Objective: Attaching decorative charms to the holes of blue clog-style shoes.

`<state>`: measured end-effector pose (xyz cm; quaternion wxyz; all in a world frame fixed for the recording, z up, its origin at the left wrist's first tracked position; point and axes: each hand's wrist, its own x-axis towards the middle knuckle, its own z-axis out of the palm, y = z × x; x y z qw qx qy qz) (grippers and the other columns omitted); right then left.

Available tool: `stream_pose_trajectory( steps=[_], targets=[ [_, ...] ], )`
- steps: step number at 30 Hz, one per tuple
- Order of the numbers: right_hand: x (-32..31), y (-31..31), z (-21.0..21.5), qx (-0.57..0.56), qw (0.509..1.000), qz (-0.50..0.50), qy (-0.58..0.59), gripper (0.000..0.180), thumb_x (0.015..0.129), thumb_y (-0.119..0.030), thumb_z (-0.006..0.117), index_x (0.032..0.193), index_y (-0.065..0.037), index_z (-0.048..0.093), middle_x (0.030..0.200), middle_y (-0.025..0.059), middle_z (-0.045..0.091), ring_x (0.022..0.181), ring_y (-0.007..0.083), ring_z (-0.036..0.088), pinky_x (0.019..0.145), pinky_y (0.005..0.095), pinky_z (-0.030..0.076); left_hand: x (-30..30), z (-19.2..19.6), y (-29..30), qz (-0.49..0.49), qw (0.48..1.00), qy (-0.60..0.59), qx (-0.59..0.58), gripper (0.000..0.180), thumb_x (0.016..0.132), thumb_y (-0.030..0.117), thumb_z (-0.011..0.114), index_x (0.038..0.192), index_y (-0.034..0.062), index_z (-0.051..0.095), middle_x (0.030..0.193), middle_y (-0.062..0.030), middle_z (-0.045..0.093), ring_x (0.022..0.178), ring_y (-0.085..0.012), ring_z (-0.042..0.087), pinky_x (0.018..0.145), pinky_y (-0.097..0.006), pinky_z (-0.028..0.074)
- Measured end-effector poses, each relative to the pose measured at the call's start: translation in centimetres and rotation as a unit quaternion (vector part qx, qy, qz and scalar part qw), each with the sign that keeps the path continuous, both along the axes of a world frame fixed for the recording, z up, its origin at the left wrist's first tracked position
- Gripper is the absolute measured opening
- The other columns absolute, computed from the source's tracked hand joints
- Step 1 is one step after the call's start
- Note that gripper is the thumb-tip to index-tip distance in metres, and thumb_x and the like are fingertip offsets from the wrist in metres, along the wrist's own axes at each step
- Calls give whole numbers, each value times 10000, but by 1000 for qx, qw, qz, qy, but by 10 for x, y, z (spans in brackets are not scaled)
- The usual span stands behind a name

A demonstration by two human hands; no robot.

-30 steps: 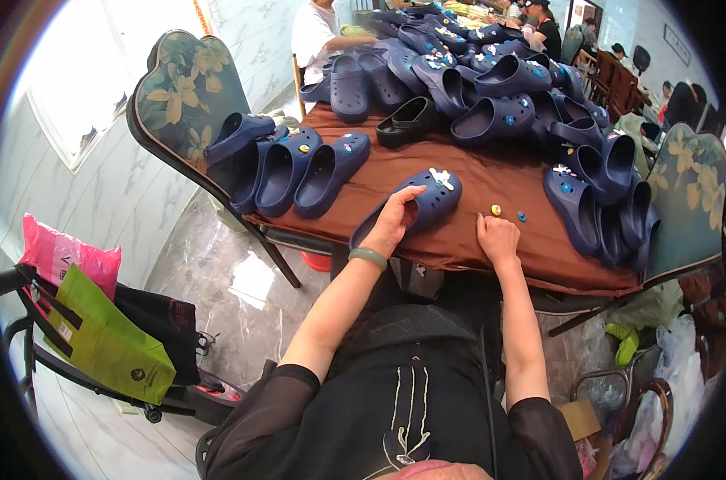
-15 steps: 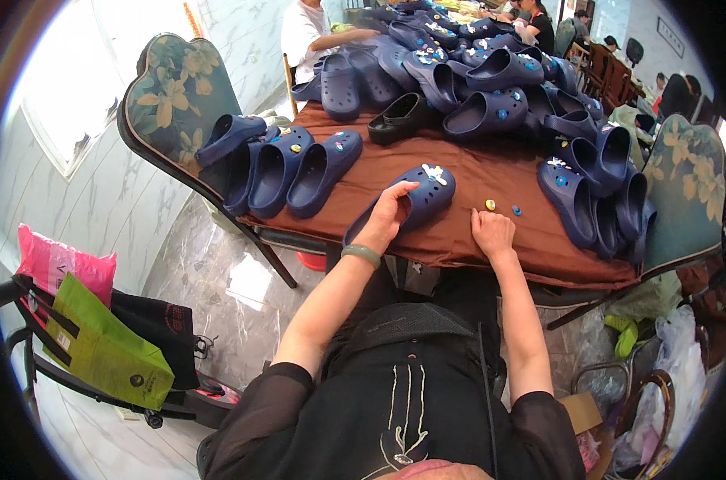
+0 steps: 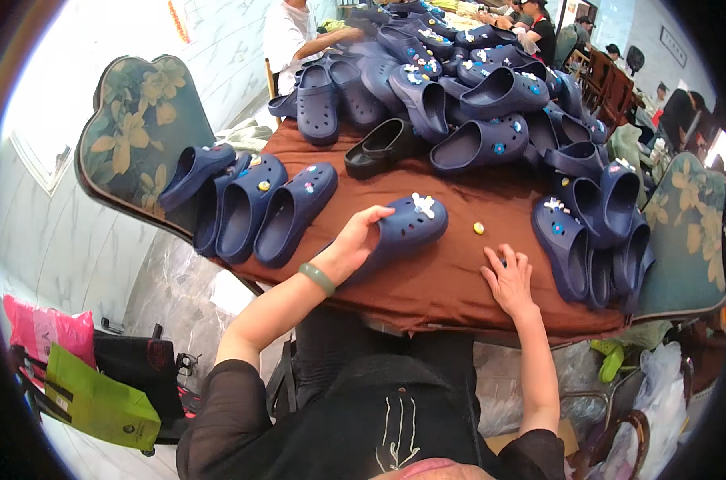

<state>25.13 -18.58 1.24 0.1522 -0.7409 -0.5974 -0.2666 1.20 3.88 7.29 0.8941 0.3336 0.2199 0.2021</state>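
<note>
My left hand [image 3: 355, 242] grips a navy clog [image 3: 411, 230] by its opening, thumb on top and the other fingers hidden inside or beneath it. White and yellow charms [image 3: 424, 205] sit on the toe of this clog, which points away to the right. My right hand [image 3: 508, 280] rests on the brown tablecloth with its fingers spread and bent. A small dark-blue spot shows among those fingertips, perhaps a shoe charm, but mostly covered. Just beyond them lies a round yellow-and-white charm [image 3: 479, 228] on the cloth.
A large heap of navy clogs [image 3: 491, 144] covers the far table, with a black clog [image 3: 383, 148] at its near edge. More clogs stand left [image 3: 295, 216] and right [image 3: 563, 248]. Floral chair backs [image 3: 143, 120] flank the table. People sit beyond; bags hang lower left.
My right hand has opened from a curled shape and spread over the place where the small blue charm lay. The view has shifted; my left hand keeps hold of the clog.
</note>
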Motion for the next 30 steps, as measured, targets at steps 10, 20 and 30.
stream_pose_trajectory(
  steps=[10, 20, 30],
  targets=[
    [38, 58, -1, 6, 977, 113, 178, 448, 793, -107, 701, 1192, -6, 523, 1124, 166, 498, 1013, 343, 495, 869, 409, 449, 19, -17, 8, -1, 998, 28, -57, 336, 858, 193, 579, 1135, 4, 576, 1043, -128, 673, 914, -249, 655, 884, -400, 492],
    [72, 122, -7, -5, 943, 216, 252, 303, 768, -47, 704, 1052, -28, 596, 1024, 123, 536, 949, 314, 525, 807, 390, 472, 27, -15, 9, -17, 998, 43, -40, 436, 864, 152, 561, 1256, -30, 503, 1212, -142, 599, 1110, -236, 575, 1022, -382, 402],
    [68, 90, -4, -6, 951, 220, 216, 204, 781, -72, 683, 965, -35, 605, 897, 109, 577, 843, 294, 562, 730, 395, 490, 23, -17, 2, -7, 996, 78, -46, 456, 847, 155, 572, 1257, -33, 499, 1218, -144, 597, 1103, -245, 584, 997, -395, 423]
  ],
)
